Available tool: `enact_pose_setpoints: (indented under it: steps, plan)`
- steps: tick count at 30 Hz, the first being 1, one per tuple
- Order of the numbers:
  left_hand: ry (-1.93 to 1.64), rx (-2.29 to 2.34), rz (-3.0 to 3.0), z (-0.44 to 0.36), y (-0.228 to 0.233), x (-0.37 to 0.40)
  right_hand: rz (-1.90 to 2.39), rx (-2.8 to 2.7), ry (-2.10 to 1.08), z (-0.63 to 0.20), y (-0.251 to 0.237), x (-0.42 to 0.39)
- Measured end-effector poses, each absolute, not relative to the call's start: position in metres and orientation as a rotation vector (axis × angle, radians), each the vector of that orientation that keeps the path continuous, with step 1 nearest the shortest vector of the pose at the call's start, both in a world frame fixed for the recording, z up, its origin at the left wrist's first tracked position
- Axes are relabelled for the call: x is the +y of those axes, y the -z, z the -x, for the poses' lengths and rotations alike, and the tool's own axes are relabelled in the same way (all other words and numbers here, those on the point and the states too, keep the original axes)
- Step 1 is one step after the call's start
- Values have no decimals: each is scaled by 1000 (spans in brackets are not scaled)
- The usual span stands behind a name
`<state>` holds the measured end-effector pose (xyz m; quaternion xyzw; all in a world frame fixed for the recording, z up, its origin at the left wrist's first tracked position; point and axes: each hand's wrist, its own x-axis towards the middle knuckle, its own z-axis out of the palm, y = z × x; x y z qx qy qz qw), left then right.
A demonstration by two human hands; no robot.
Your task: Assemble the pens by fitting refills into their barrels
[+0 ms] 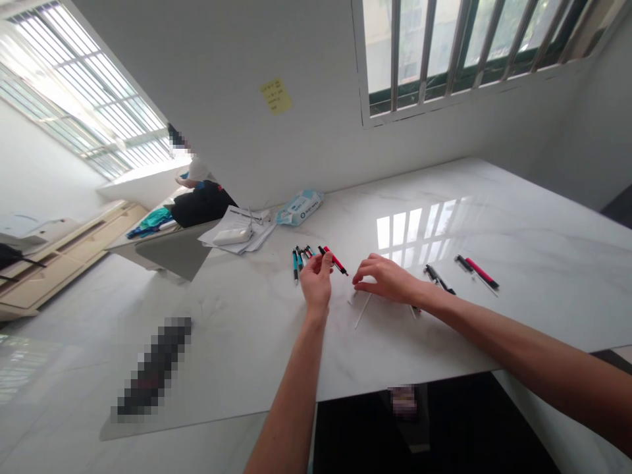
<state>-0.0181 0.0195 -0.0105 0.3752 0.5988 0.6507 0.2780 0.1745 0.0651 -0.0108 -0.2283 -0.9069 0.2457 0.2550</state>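
Note:
My left hand point(316, 280) rests on the white marble table point(518, 217) and pinches the end of a red and black pen point(336, 261). Just left of it lie a few blue and black pens point(297, 259) in a loose bunch. My right hand point(388, 278) lies palm down on the table, fingers curled over small white pen parts; I cannot tell if it grips one. A thin white refill point(362, 311) lies below it. To the right lie a black pen point(439, 279) and a red and black pen point(481, 272).
A pack of wet wipes point(299, 207) and a stack of papers with a white object point(237, 234) sit at the back left. Another person point(197, 191) sits beyond the table's corner. A yellow sticky note point(276, 95) hangs on the wall.

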Motion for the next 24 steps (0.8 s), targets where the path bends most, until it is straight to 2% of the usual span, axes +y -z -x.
enact_pose_setpoints:
  steps: [6,14,24]
  plan:
    - [-1817,1608,-984,19,11,21,524,-2646,-512,-150,12,43]
    - [-1812,1585,-1002,15,11,21,402,-2606,-530,-147,15,39]
    - [-1748,1407,-961,10,8,20,640,-1939,-981,-169,1,67]
